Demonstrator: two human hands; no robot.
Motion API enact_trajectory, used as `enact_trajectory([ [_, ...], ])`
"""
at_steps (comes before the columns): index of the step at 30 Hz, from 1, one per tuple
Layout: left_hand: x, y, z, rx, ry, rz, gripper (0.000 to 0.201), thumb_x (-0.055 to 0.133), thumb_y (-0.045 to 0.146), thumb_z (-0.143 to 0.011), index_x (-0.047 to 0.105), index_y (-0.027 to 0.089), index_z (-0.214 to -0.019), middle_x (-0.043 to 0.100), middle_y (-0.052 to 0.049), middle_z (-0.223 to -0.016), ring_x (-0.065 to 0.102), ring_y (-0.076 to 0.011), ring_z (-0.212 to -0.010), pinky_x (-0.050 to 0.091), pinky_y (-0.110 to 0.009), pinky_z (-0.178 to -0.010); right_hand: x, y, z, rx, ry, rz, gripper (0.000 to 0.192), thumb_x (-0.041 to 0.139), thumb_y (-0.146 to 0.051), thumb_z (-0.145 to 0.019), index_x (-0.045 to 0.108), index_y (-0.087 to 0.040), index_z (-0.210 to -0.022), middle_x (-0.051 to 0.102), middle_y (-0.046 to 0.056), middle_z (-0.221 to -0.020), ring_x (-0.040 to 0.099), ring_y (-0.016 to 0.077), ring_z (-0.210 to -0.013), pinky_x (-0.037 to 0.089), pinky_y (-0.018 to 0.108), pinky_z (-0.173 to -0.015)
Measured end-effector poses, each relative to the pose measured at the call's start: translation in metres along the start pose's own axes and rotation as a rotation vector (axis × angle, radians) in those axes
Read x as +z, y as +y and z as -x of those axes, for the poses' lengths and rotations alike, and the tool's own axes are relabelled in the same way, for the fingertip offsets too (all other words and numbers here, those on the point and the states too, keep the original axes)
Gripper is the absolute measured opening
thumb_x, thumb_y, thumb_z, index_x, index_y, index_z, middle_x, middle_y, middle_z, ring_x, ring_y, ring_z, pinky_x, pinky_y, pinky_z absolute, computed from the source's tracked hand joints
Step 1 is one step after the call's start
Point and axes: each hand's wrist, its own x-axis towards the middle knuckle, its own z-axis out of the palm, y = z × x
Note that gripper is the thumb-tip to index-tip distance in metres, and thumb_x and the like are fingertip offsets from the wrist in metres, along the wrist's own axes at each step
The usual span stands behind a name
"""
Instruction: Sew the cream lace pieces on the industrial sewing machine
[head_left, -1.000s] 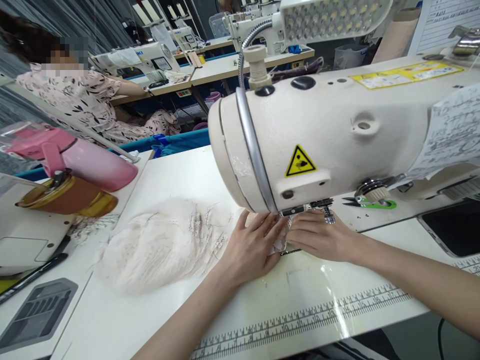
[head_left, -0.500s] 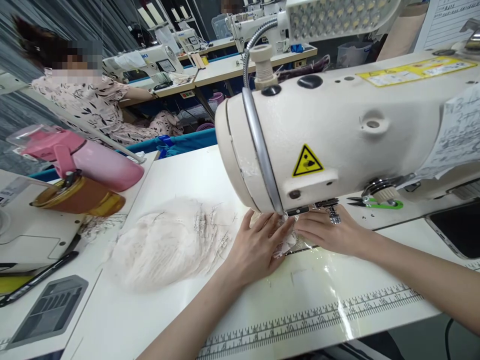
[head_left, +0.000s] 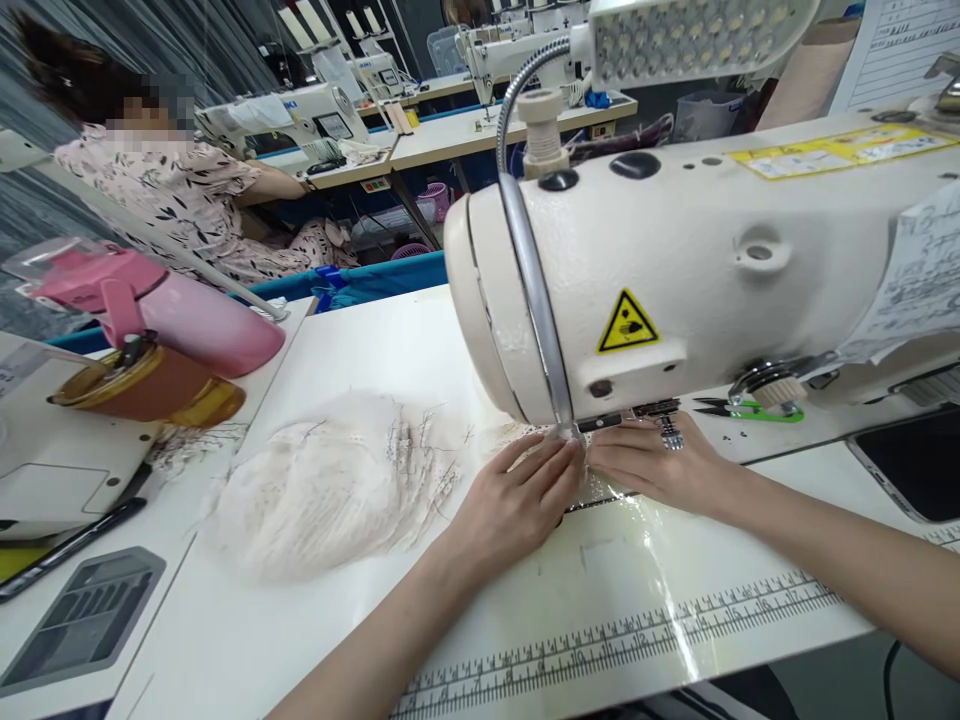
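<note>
Under the head of a white sewing machine [head_left: 697, 270], both my hands are at a small piece of pale lace fabric [head_left: 507, 436]. My left hand [head_left: 521, 495] has its fingers drawn together, the tips pinching the fabric beside the needle area. From the other side, my right hand [head_left: 664, 465] reaches in with fingers pressed together at the same fabric, partly hidden behind the machine's metal parts. The hands and machine head cover most of the piece. Left of my hands lies a heap of pale lace pieces [head_left: 322, 490] with loose dark threads.
Green-handled thread snips [head_left: 765, 411] and a phone [head_left: 911, 465] lie on the right. A printed ruler [head_left: 600, 655] runs along the front edge. On the left stand a pink bottle [head_left: 202, 310] and an amber cup [head_left: 154, 385]. Another person [head_left: 165, 205] sits at a machine beyond.
My left hand's spread fingers have drawn together and moved slightly toward the right fingertips. The lace that showed below the left fingers is now mostly covered. The right hand is nearly still.
</note>
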Motion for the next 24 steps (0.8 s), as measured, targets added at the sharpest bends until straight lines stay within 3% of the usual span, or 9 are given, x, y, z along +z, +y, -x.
enact_trajectory([
  [6,-0.001,-0.003,0.0,-0.041,-0.027,0.01,0.021,0.05,0.014,-0.089,0.061,0.014,-0.107,0.067,-0.006,-0.117,0.062,-0.0189,-0.109,0.048,-0.036,-0.098,0.011,-0.004,0.009,0.05,-0.102,-0.023,0.02,0.046,-0.01,-0.091,0.064,-0.021,-0.09,0.069,-0.002,-0.088,0.057,0.0099,-0.069,0.035,0.028,-0.059],
  [11,0.0,-0.005,0.0,-0.074,-0.044,-0.008,0.018,0.049,0.015,-0.089,0.06,0.014,-0.103,0.068,-0.006,-0.115,0.064,-0.0184,-0.107,0.047,-0.037,-0.1,0.015,-0.006,0.006,0.073,-0.188,-0.187,0.022,0.046,-0.005,-0.088,0.062,-0.02,-0.085,0.067,-0.002,-0.086,0.058,0.0106,-0.077,0.039,0.025,-0.065],
  [19,0.005,-0.005,0.0,-0.147,-0.057,-0.032,0.014,0.045,0.014,-0.092,0.059,0.015,-0.094,0.067,-0.007,-0.116,0.065,-0.017,-0.102,0.047,-0.036,-0.099,0.019,-0.005,0.004,0.094,-0.199,-0.23,0.026,0.043,-0.001,-0.088,0.062,-0.018,-0.084,0.067,0.001,-0.088,0.057,0.0119,-0.077,0.039,0.026,-0.064],
  [24,0.006,-0.005,0.002,-0.174,-0.09,-0.052,0.015,0.043,0.014,-0.092,0.058,0.015,-0.095,0.066,-0.008,-0.118,0.064,-0.0188,-0.106,0.047,-0.038,-0.098,0.014,-0.007,-0.001,0.11,-0.155,-0.126,0.022,0.048,-0.003,-0.086,0.062,-0.019,-0.082,0.068,-0.003,-0.087,0.058,0.0114,-0.075,0.036,0.027,-0.061],
])
